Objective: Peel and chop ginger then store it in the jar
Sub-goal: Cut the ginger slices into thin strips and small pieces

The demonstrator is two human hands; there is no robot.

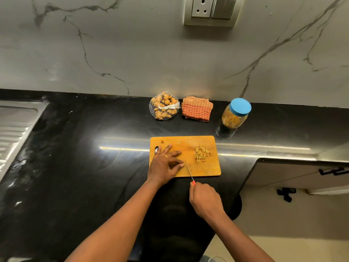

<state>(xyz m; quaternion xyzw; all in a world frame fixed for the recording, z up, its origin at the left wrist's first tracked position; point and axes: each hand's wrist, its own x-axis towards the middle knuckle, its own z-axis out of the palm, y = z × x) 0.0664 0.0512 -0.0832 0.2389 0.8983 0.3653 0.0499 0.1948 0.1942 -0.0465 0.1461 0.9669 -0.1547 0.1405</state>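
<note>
Judging by the cutting board (205, 169), the chopping stage is under way and not finished. A small heap of chopped ginger (202, 154) lies in thin strips on the right half of the board, apart from both hands. The left hand (164, 163) lies flat on the left half, fingers spread and fairly straight, pressing down. Whether a piece of ginger sits under the fingertips cannot be told, as the hand covers that spot. The right hand (204, 200) is curled round the orange handle of a slim knife (189, 173), whose blade reaches onto the board just beside the left fingertips. A small scrap (162, 141) lies near the board's far left corner.

The jar (235, 117) stands on the black tabletop (94, 138) beyond the board's right corner. Its blue lid (240, 106) is on, and it already holds yellowish pieces, so some ginger seems to be stored. The heap on the board has yet to go in, and the lid must come off first.

A net bag of ginger (164, 108) sits by the wall, full of unpeeled knobs, next to a folded checked cloth (197, 111). If all of it is meant to be used, much peeling and chopping is left.
</note>
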